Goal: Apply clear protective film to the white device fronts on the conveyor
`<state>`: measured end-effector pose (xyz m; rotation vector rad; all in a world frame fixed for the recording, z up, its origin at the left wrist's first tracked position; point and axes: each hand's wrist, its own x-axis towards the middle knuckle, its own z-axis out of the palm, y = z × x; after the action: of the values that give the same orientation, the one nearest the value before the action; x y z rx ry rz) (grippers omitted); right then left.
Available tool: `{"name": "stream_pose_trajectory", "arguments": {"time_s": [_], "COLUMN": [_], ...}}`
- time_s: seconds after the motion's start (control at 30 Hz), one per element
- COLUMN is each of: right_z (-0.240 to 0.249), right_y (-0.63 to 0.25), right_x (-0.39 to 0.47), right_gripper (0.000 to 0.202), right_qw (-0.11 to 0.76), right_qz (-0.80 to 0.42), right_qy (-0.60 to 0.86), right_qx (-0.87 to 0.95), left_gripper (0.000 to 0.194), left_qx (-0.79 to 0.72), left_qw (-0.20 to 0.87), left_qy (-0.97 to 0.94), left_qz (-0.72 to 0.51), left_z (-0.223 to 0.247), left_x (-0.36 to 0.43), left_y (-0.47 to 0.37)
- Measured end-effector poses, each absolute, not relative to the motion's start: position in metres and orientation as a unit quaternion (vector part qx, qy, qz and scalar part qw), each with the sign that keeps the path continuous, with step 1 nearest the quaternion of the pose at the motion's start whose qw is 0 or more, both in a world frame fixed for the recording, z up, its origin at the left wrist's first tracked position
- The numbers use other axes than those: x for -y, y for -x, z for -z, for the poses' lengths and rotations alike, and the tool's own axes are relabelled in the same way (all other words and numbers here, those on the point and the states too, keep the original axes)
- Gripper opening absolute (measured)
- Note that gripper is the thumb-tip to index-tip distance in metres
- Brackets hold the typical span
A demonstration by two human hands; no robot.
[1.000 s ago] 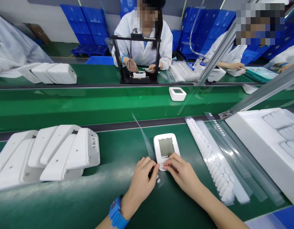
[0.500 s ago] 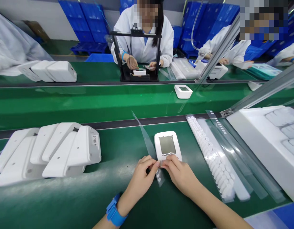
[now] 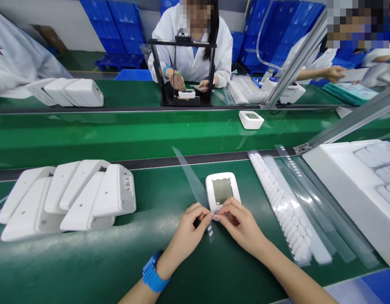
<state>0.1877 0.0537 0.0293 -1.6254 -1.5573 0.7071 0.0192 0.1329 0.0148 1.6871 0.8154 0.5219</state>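
Note:
A white device with a grey screen (image 3: 222, 191) lies face up on the green work surface, its lower edge partly behind my fingers. My left hand (image 3: 192, 226), with a blue strap (image 3: 155, 272) on the wrist, is pinched at the device's lower left corner. Opposite it, my right hand (image 3: 241, 223) is also pinched, touching the device's lower right side. A small pale piece (image 3: 214, 216) shows between both sets of fingertips; its kind is too small to tell. Under my left hand runs a clear film strip (image 3: 190, 175) with a few white oval stickers (image 3: 210, 231) at its near end.
Several white housings (image 3: 87, 196) lie overlapped at left. To the right are a film strip full of white stickers (image 3: 282, 209), clear strips (image 3: 315, 198) and a white tray (image 3: 343, 169). Beyond, a green conveyor (image 3: 118, 135) carries another white device (image 3: 251, 120). Co-workers sit across it.
Both hands stay at the device's lower edge, fingertips shifting slightly. The device on the conveyor has moved right. A co-worker at far right has extended an arm with a flat white item.

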Motion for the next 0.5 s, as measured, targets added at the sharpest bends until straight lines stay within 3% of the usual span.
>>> {"name": "stream_pose_trajectory", "arguments": {"time_s": [0.23,0.5], "right_z": [-0.0366,-0.0340], "right_y": [-0.1877,-0.1933], "right_x": [-0.0531,-0.0510], "right_gripper": [0.017,0.019], "right_qw": [0.373,0.322], "right_qz": [-0.312,-0.219], "right_qy": [0.659,0.694], "right_qx": [0.573,0.606], "left_gripper": [0.029,0.032], "left_qx": [-0.365,-0.403], "left_qw": [0.527,0.349], "left_qy": [-0.732,-0.818], "left_qz": [-0.229,-0.215], "left_z": [-0.0142,-0.0088], "left_x": [-0.1324,-0.1277], "left_y": [-0.0168,-0.0256]}}
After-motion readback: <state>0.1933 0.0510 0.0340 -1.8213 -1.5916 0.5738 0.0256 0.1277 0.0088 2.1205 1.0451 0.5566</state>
